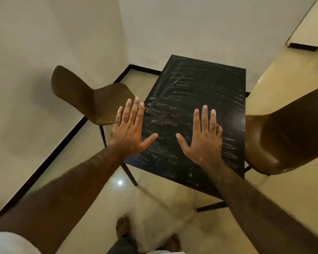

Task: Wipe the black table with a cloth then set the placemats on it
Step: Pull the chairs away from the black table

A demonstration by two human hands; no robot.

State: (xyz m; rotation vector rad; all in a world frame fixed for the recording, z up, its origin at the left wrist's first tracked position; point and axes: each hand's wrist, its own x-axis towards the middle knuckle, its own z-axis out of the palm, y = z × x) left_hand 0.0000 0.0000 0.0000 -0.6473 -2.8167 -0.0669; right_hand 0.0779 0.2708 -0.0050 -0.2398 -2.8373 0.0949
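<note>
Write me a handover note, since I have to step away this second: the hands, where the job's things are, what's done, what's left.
Left hand: open, fingers spread, holding nothing, at the black table's left edge.
Right hand: open, fingers spread, empty, over the tabletop. White dust on its fingertips.
Table: streaked all over with white smears, nothing on it.
No cloth and no placemats in view.
Left chair and right chair flank the table.
Done: nothing yet.
Left: fetch the cloth, wipe the table, set the placemats.
</note>
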